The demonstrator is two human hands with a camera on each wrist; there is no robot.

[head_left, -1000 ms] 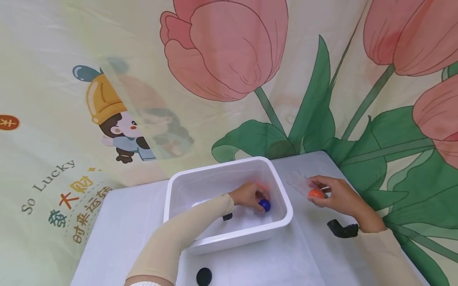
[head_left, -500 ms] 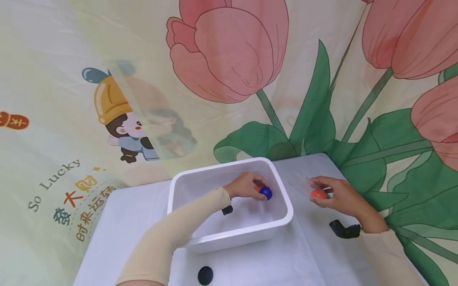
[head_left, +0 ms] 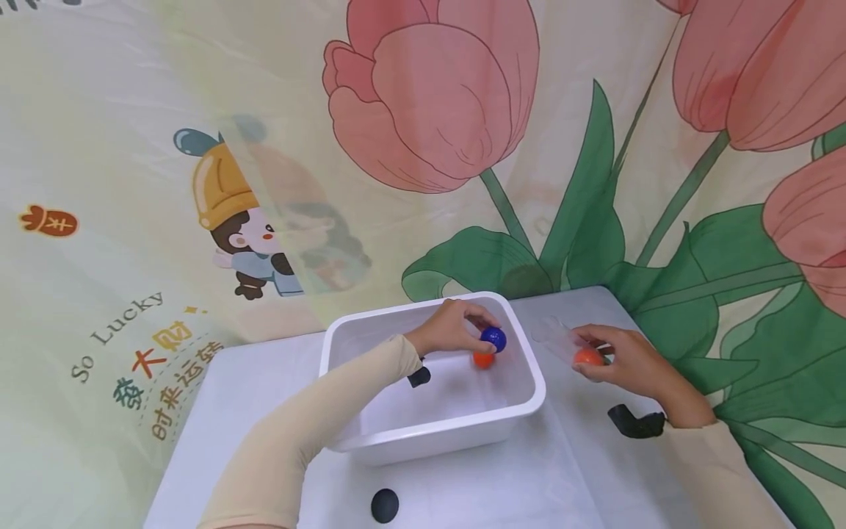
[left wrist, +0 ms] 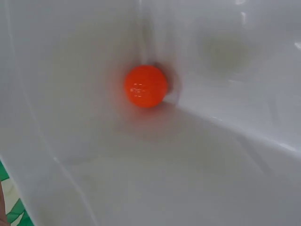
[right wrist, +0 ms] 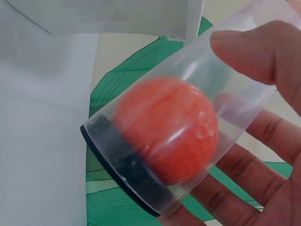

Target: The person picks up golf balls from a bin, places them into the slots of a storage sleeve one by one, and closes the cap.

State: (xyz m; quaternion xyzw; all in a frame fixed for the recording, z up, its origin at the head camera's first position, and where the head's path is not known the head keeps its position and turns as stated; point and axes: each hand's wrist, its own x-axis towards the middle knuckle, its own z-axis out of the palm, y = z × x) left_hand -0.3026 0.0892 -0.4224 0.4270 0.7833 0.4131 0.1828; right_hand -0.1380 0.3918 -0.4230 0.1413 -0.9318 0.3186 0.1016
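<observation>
My left hand (head_left: 456,328) pinches a blue golf ball (head_left: 493,339) between thumb and fingers, inside the upper part of a white plastic bin (head_left: 429,422). Below it, an orange golf ball (left wrist: 146,86) lies in a bottom corner of the bin. To the right of the bin, my right hand (head_left: 621,360) grips a clear plastic tube (right wrist: 197,70), tilted above the table. Inside the tube another orange golf ball (right wrist: 167,129) sits against the black end cap (right wrist: 127,169). The left wrist view shows neither the left hand nor the blue ball.
A round black cap (head_left: 385,505) lies on the white-covered table (head_left: 463,485) in front of the bin. Behind the table hangs a cloth printed with tulips (head_left: 456,103). Black wrist mounts (head_left: 636,422) show at both sleeves.
My left hand has lifted the blue golf ball up from the bin's floor, bringing the orange ball below it into view. My right hand stays nearly still with the tube.
</observation>
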